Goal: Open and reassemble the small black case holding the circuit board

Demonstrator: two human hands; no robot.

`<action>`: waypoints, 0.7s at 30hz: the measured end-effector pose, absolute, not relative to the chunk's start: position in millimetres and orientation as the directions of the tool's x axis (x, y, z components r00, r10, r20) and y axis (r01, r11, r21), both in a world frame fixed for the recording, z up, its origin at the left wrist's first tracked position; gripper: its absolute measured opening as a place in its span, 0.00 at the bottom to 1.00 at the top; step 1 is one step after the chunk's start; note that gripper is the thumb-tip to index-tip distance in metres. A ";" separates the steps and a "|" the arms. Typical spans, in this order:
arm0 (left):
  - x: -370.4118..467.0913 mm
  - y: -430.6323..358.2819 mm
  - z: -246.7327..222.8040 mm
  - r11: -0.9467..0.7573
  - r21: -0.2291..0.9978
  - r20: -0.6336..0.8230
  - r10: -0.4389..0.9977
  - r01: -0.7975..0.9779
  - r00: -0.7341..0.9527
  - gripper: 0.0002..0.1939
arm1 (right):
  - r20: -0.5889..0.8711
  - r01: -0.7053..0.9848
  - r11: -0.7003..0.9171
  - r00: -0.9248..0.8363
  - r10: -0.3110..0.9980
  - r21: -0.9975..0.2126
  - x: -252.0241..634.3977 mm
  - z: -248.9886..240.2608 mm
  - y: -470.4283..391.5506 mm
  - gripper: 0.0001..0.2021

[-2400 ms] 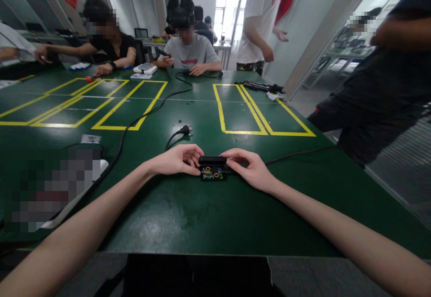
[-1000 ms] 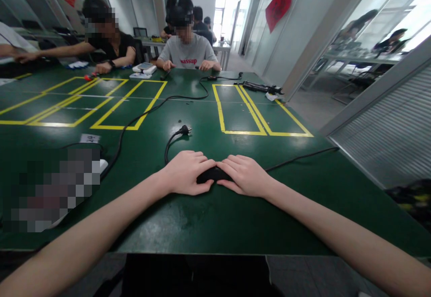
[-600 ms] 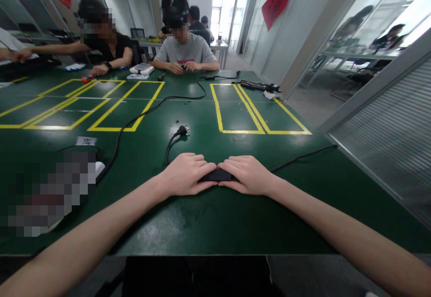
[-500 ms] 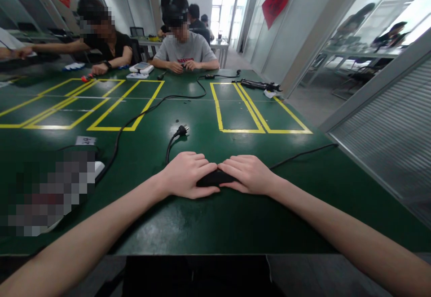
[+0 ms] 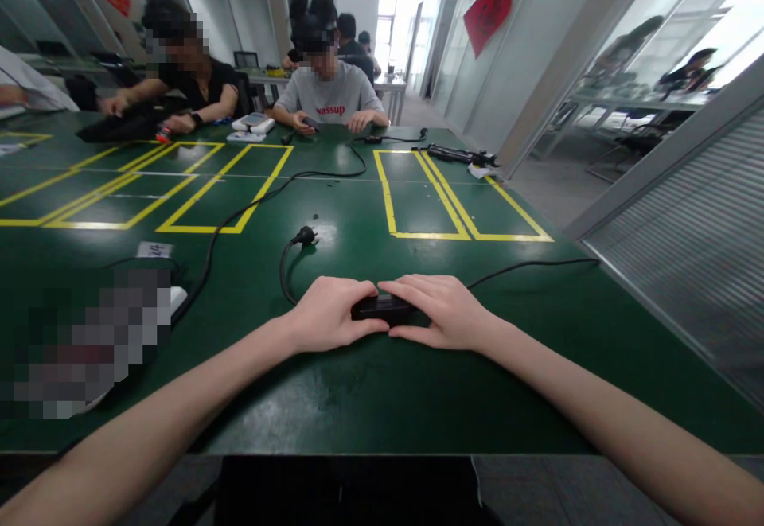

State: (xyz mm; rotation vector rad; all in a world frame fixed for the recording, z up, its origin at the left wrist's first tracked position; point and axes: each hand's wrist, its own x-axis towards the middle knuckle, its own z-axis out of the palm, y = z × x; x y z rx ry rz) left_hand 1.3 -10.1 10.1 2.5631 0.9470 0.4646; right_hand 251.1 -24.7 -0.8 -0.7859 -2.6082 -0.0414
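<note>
A black power adapter (image 5: 382,308) lies between my hands on the green table near its front edge. My left hand (image 5: 325,315) is closed round its left end, thumb along the near side. Across its right part my right hand (image 5: 442,309) is closed, fingers over the top and thumb at the near side. Both hands cover the adapter's ends. From beside my left hand a thick cord curves up to a black mains plug (image 5: 305,235), which rests on the table. A thin cable (image 5: 537,263) runs from behind my right hand toward the table's right edge.
A long black cord (image 5: 263,196) crosses the green table (image 5: 334,407) on the left. Yellow tape rectangles (image 5: 430,236) mark its far half. A black folded stand-like object (image 5: 457,154) lies far right. A blurred object (image 5: 95,343) sits left. Two people sit opposite.
The plug has shifted left and turned slightly. My left fingers have moved, baring more of the adapter's top. The far-left co-worker now handles a black item; the grey-shirted person's hands have parted.
</note>
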 end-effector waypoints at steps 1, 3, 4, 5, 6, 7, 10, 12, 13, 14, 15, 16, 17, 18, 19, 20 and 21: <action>1.4 -10.3 8.4 -0.747 0.391 0.203 0.640 0.538 0.741 0.17 | 0.359 0.560 0.817 -0.740 0.569 -0.140 250.0 -0.8 -24.3 0.23; 1.7 -10.4 6.2 -0.798 0.320 0.240 0.590 0.511 0.771 0.15 | 0.286 0.609 0.765 -0.710 0.644 -0.212 248.5 -1.8 -24.0 0.18; 2.0 -10.6 5.6 -0.810 0.291 0.252 0.579 0.510 0.776 0.15 | 0.266 0.627 0.744 -0.695 0.668 -0.230 247.9 -2.6 -24.1 0.16; 2.7 -11.0 5.4 -0.814 0.264 0.259 0.576 0.517 0.775 0.14 | 0.260 0.643 0.727 -0.679 0.687 -0.241 247.3 -3.5 -24.3 0.15; 3.9 -11.7 5.3 -0.814 0.242 0.264 0.580 0.529 0.771 0.14 | 0.264 0.657 0.712 -0.662 0.702 -0.247 246.6 -4.5 -24.8 0.15; 5.7 -12.9 5.3 -0.811 0.222 0.265 0.585 0.542 0.767 0.14 | 0.271 0.669 0.700 -0.646 0.714 -0.249 245.8 -5.5 -25.3 0.15; 14.9 -18.0 4.4 -0.803 0.147 0.267 0.595 0.578 0.758 0.18 | 0.272 0.700 0.662 -0.604 0.749 -0.266 243.2 -7.8 -26.7 0.17; 22.9 -21.4 3.0 -0.796 0.054 0.264 0.594 0.603 0.760 0.17 | 0.269 0.716 0.629 -0.569 0.777 -0.303 241.7 -8.6 -27.3 0.21; 26.5 -22.5 2.5 -0.787 0.008 0.260 0.598 0.617 0.758 0.16 | 0.270 0.721 0.614 -0.551 0.790 -0.323 241.1 -8.7 -27.3 0.23; 29.5 -23.2 2.2 -0.779 -0.035 0.260 0.598 0.626 0.758 0.15 | 0.272 0.722 0.602 -0.537 0.798 -0.341 240.7 -8.6 -27.3 0.24; 31.6 -23.5 2.2 -0.773 -0.072 0.257 0.596 0.630 0.760 0.15 | 0.276 0.720 0.595 -0.528 0.803 -0.357 240.4 -8.4 -27.2 0.26; 32.9 -23.5 2.4 -0.769 -0.106 0.260 0.591 0.631 0.763 0.14 | 0.280 0.715 0.593 -0.522 0.805 -0.370 240.2 -8.1 -26.9 0.28; 33.4 -23.4 3.0 -0.765 -0.130 0.264 0.586 0.630 0.766 0.15 | 0.285 0.709 0.591 -0.518 0.807 -0.385 240.0 -7.9 -26.6 0.30; 33.3 -23.3 3.6 -0.765 -0.147 0.265 0.581 0.627 0.770 0.15 | 0.288 0.702 0.587 -0.512 0.810 -0.403 240.0 -7.9 -26.3 0.31; 32.9 -23.4 4.4 -0.766 -0.154 0.261 0.578 0.624 0.773 0.15 | 0.284 0.696 0.578 -0.503 0.816 -0.427 239.9 -8.1 -25.8 0.32; 32.3 -23.7 5.2 -0.769 -0.151 0.251 0.579 0.622 0.776 0.16 | 0.272 0.690 0.563 -0.494 0.826 -0.455 239.8 -8.5 -25.4 0.33; 31.8 -24.2 5.9 -0.772 -0.139 0.232 0.584 0.620 0.778 0.17 | 0.248 0.685 0.543 -0.488 0.837 -0.485 239.7 -9.2 -24.9 0.33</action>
